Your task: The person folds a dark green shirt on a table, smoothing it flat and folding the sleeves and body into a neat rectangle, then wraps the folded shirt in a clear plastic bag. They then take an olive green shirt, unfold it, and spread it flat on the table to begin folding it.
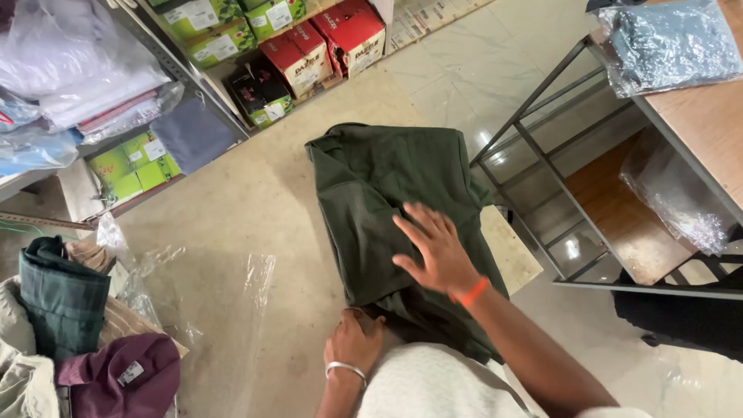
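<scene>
Lying across the beige floor is the dark green garment, folded, between the shelves of boxes and the metal-framed surface. I am pressing my right hand flat on it — fingers spread wide, holding nothing — while my left hand is pinching its near edge, fingers closed on the cloth.

The dark green garment in the middle of the frame is matt woven cloth. It lies on a matt, speckled beige surface. At lower left the clear plastic bag is glossy. At upper right the bench is smooth wood on a metal frame.
</scene>
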